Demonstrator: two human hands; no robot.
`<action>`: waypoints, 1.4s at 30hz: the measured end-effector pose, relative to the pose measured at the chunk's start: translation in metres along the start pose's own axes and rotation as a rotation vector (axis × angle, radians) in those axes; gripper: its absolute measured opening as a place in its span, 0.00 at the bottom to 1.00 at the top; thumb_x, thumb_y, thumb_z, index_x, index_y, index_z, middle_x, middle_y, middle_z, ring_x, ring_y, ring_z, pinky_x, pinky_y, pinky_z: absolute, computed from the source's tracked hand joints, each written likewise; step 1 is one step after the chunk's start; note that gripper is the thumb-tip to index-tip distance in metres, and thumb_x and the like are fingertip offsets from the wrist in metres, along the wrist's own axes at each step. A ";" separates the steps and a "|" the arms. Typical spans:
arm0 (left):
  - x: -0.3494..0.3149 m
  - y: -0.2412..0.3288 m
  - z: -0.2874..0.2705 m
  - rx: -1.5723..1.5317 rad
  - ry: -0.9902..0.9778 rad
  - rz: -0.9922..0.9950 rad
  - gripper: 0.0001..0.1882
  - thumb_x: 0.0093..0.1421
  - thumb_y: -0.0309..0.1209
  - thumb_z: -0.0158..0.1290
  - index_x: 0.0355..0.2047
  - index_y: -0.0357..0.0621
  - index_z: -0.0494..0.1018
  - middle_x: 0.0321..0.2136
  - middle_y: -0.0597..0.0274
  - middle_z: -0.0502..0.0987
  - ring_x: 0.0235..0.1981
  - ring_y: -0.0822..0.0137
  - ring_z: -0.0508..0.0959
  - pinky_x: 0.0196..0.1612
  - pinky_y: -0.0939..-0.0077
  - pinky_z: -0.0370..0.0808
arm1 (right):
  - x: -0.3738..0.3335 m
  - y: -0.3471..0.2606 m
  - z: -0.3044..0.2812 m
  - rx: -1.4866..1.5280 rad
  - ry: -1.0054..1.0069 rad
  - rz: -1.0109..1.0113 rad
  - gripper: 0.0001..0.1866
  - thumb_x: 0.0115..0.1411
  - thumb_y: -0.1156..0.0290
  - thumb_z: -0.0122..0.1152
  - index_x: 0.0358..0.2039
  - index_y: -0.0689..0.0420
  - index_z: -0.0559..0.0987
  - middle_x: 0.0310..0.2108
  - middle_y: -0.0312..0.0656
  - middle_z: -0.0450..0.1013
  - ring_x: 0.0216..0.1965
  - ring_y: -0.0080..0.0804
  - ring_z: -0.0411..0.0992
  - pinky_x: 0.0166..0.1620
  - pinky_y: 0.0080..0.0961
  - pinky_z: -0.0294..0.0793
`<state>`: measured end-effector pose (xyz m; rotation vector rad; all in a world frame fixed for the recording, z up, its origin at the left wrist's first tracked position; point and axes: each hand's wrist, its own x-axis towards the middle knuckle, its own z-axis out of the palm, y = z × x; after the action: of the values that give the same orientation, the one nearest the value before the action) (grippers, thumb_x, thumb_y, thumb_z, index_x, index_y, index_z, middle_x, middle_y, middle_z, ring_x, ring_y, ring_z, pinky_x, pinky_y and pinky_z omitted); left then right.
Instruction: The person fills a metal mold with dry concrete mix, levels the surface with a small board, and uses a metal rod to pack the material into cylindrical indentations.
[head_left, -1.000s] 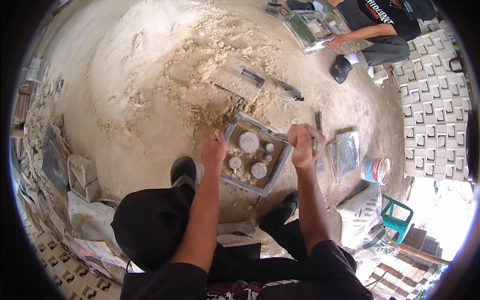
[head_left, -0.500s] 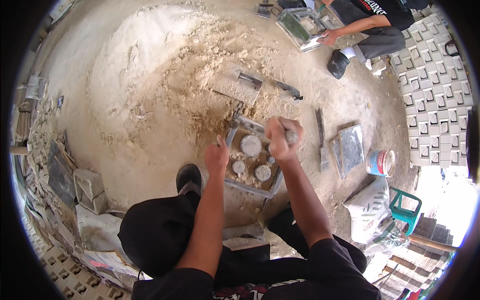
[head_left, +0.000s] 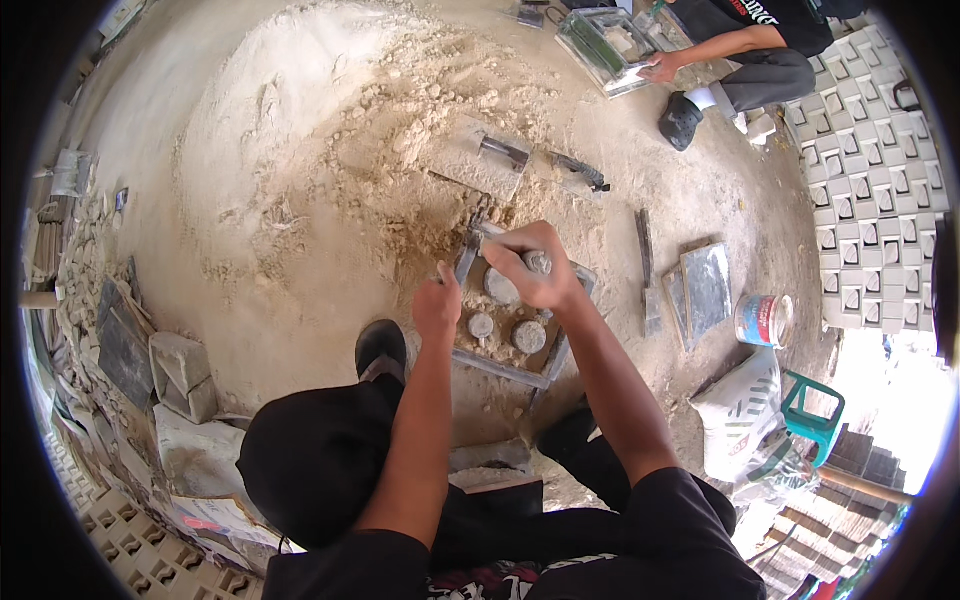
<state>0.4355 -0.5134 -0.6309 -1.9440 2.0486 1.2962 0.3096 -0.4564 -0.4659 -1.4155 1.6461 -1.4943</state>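
Note:
A square grey metal mould frame (head_left: 500, 369) lies on the dusty ground before me. Inside it stand round grey discs, among them a small one (head_left: 481, 325) and a larger one (head_left: 529, 337); another (head_left: 500, 288) is partly hidden by my right hand. My left hand (head_left: 437, 302) is closed on the frame's left side. Over the far part of the frame, my right hand (head_left: 535, 262) grips a grey round-ended tool (head_left: 538, 262); its working end is hidden. A flat plate with a handle (head_left: 502, 152) lies beyond the frame.
Loose sandy powder (head_left: 330, 110) is heaped at far left. A co-worker's hand (head_left: 660, 67) touches another mould (head_left: 605, 50) at far right. On the right are flat plates (head_left: 705, 290), a bucket (head_left: 763, 321), a white sack (head_left: 740, 400), a green stool (head_left: 812, 412) and stacked pale blocks (head_left: 870, 190).
My right hand, with the tool in it, has moved left over the frame and turned. My left hand stays at the frame's left side. The co-worker's mould has barely shifted.

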 end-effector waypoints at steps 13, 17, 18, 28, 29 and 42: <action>0.006 -0.009 0.004 -0.077 0.011 0.027 0.35 0.65 0.53 0.35 0.31 0.31 0.78 0.29 0.35 0.78 0.37 0.38 0.77 0.43 0.49 0.71 | -0.005 0.015 0.014 0.214 0.364 -0.103 0.23 0.61 0.71 0.43 0.08 0.53 0.58 0.08 0.31 0.53 0.11 0.18 0.47 0.16 0.20 0.45; 0.021 -0.036 0.020 -0.248 0.081 0.019 0.33 0.66 0.50 0.34 0.25 0.31 0.75 0.24 0.42 0.77 0.28 0.44 0.77 0.37 0.53 0.73 | -0.007 -0.002 0.019 0.225 0.366 0.045 0.21 0.56 0.73 0.47 0.08 0.56 0.58 0.08 0.31 0.53 0.12 0.16 0.49 0.18 0.21 0.44; 0.024 -0.040 0.016 -0.328 0.110 0.023 0.33 0.67 0.49 0.34 0.22 0.32 0.74 0.22 0.44 0.77 0.24 0.47 0.77 0.34 0.55 0.74 | -0.009 -0.009 0.019 0.273 0.377 -0.001 0.20 0.56 0.73 0.47 0.08 0.57 0.57 0.08 0.31 0.54 0.13 0.17 0.49 0.18 0.21 0.44; 0.008 0.122 -0.188 -0.424 -0.110 0.535 0.16 0.66 0.37 0.47 0.27 0.37 0.71 0.13 0.61 0.72 0.10 0.73 0.70 0.15 0.77 0.67 | -0.037 0.016 0.005 0.226 0.033 0.223 0.07 0.57 0.72 0.59 0.30 0.62 0.74 0.26 0.36 0.71 0.28 0.21 0.66 0.31 0.20 0.67; -0.006 0.143 -0.207 -0.322 -0.092 0.588 0.17 0.66 0.40 0.47 0.27 0.38 0.72 0.13 0.61 0.72 0.10 0.72 0.70 0.15 0.75 0.66 | -0.046 0.033 0.019 0.302 0.150 0.258 0.07 0.56 0.72 0.59 0.27 0.61 0.73 0.25 0.34 0.70 0.27 0.20 0.64 0.29 0.20 0.65; -0.127 0.161 -0.294 0.398 -0.050 1.032 0.22 0.63 0.49 0.49 0.37 0.39 0.74 0.27 0.50 0.77 0.28 0.56 0.77 0.34 0.64 0.72 | -0.067 -0.016 0.041 0.201 0.162 0.175 0.14 0.49 0.79 0.51 0.13 0.60 0.58 0.14 0.30 0.53 0.19 0.18 0.50 0.22 0.24 0.49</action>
<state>0.4748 -0.5998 -0.2849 -0.6381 3.0817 0.8264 0.3734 -0.4100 -0.4805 -1.0399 1.6156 -1.6549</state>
